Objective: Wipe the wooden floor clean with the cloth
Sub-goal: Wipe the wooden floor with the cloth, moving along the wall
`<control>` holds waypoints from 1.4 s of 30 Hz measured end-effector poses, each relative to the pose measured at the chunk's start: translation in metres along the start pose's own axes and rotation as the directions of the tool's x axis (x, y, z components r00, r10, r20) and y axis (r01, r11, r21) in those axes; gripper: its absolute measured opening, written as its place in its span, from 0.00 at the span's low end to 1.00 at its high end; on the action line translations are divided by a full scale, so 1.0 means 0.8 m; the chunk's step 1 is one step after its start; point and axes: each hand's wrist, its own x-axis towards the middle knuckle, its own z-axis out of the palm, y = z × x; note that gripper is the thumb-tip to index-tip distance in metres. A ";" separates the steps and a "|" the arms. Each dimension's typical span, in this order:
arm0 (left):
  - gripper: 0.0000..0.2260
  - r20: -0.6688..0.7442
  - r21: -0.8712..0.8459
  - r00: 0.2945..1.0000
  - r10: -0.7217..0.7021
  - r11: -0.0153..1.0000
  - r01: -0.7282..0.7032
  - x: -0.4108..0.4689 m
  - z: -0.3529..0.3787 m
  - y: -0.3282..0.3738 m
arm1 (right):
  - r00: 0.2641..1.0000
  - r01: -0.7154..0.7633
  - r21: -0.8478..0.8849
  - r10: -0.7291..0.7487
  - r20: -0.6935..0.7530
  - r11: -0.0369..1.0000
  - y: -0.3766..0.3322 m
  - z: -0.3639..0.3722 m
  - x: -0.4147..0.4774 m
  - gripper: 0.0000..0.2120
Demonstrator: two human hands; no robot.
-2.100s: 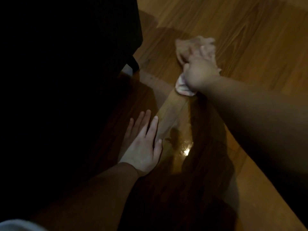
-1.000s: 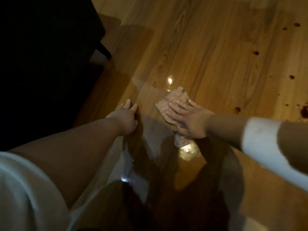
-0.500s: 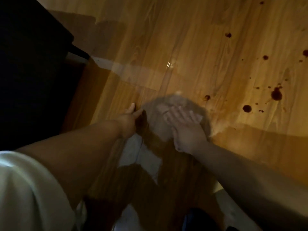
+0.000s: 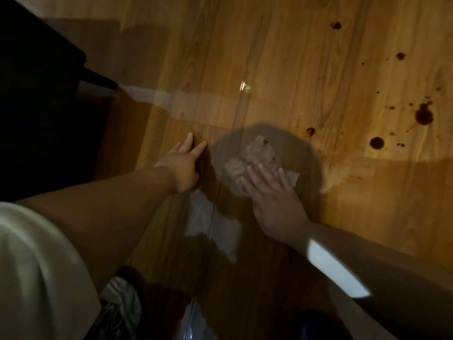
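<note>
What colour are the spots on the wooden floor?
The spots are dark reddish-brown; the head view shows them, right of the cloth.

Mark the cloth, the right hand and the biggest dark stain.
cloth [image 4: 258, 154]: head view, crumpled far end.
right hand [image 4: 275, 200]: head view, back of the hand.
biggest dark stain [image 4: 424, 116]: head view, its centre.

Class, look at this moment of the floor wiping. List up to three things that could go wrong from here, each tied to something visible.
1. The cloth under the flat right hand looks stained, so it may smear the dark spots rather than lift them.
2. The left hand leans on a glossy floor and might slip.
</note>
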 end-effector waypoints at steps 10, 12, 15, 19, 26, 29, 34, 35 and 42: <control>0.27 -0.035 0.043 0.984 0.172 0.984 -0.170 0.057 -0.051 0.095 | 0.959 0.266 -0.015 -0.263 0.104 0.964 0.030 0.002 0.000 0.28; 0.27 -0.031 0.028 0.989 0.147 0.989 -0.146 0.065 -0.059 0.126 | 0.994 -0.100 0.001 0.100 -0.053 0.995 0.064 -0.010 -0.014 0.30; 0.32 0.008 0.047 0.997 0.076 0.996 -0.076 0.070 -0.057 0.153 | 0.871 -0.477 0.164 0.490 -0.042 0.863 0.123 -0.016 -0.052 0.27; 0.44 -0.016 0.134 0.997 0.077 0.988 -0.074 0.076 -0.042 0.153 | 0.751 -0.631 0.240 0.659 -0.051 0.738 0.118 -0.025 -0.043 0.26; 0.50 -0.011 0.103 0.997 0.075 0.992 -0.073 0.085 -0.040 0.146 | 0.975 -0.180 -0.116 0.193 0.110 0.977 0.108 -0.036 0.000 0.32; 0.49 0.002 0.088 0.998 0.067 0.994 -0.067 0.086 -0.041 0.145 | 0.835 -0.538 -0.054 0.524 -0.170 0.841 0.138 -0.039 -0.045 0.32; 0.48 0.012 0.085 0.997 0.071 0.994 -0.072 0.087 -0.039 0.148 | 0.355 -0.876 0.268 0.913 -0.202 0.400 0.208 -0.058 -0.089 0.28; 0.48 0.009 0.085 0.997 0.075 0.993 -0.075 0.087 -0.039 0.147 | 0.336 -0.885 0.274 0.924 -0.180 0.375 0.219 -0.061 -0.079 0.27; 0.49 0.010 0.030 0.997 0.071 0.997 -0.071 0.080 -0.045 0.146 | 0.902 -0.398 0.235 0.425 -0.080 0.887 0.150 -0.065 0.021 0.18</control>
